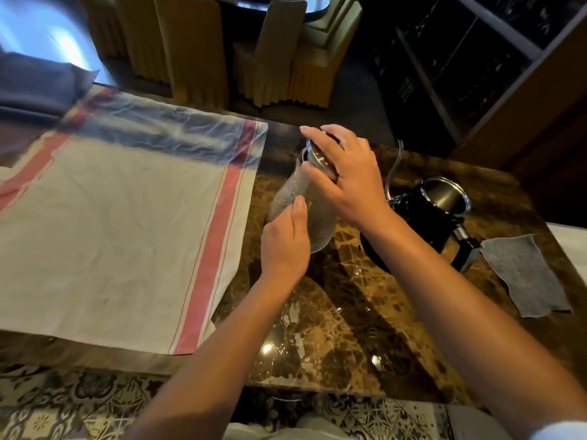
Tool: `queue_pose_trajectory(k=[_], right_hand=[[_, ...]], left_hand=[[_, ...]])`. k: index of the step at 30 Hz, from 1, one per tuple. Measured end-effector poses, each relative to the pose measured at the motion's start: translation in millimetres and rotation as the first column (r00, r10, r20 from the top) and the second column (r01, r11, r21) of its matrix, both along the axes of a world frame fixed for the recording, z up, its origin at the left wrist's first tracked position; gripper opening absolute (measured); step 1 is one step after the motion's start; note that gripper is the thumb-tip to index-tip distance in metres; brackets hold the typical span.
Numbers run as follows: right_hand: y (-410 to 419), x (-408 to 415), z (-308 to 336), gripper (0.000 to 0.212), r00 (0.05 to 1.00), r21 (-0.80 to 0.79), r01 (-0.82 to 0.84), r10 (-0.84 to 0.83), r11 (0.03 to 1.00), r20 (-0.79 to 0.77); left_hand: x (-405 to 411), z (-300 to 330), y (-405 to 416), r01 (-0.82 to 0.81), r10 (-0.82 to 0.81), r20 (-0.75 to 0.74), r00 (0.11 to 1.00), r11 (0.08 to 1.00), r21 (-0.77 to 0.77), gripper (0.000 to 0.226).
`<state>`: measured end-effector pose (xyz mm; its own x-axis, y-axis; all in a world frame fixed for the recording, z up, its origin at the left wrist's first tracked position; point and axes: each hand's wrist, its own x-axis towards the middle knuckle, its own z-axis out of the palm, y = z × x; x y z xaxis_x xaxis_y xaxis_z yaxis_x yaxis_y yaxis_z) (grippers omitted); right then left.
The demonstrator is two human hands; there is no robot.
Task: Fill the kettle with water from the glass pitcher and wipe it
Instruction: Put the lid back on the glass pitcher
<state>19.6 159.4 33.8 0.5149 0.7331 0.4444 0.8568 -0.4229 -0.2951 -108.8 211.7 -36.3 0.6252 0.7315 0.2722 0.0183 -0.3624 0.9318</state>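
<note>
Left hand (286, 242), centre frame, grips the lower body of the glass pitcher (293, 192); right hand (346, 173) closes over its metal lid (317, 154). The pitcher stands on the marble table (333, 312), long axis near vertical, top leaning slightly toward upper right. Beaded, likely wet glass: judged slippery, fragile, moderately heavy; hold the body low, support the neck. Right of it, the black kettle (422, 214) sits open-mouthed, thin spout toward upper left, handle toward a grey cloth (524, 274); water level cannot be determined.
</note>
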Motion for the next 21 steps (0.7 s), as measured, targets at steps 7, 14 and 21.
queue_pose_trajectory(k=[7,14,21], right_hand=[[0,-6,6,0.059,1.0,-0.137,0.019,-0.016,0.99,0.02],[3,-1,25,0.054,0.999,-0.328,-0.042,0.038,0.944,-0.016],[2,0,17,0.05,0.988,-0.246,-0.088,0.052,0.965,-0.148]], left_hand=[[-1,-3,1,0.011,-0.011,0.012,1.0,1.0,0.006,0.045],[2,-6,1,0.019,-0.019,0.021,1.0,1.0,-0.008,0.044],[2,-6,-1,0.012,-0.012,0.003,1.0,0.998,-0.067,0.046]])
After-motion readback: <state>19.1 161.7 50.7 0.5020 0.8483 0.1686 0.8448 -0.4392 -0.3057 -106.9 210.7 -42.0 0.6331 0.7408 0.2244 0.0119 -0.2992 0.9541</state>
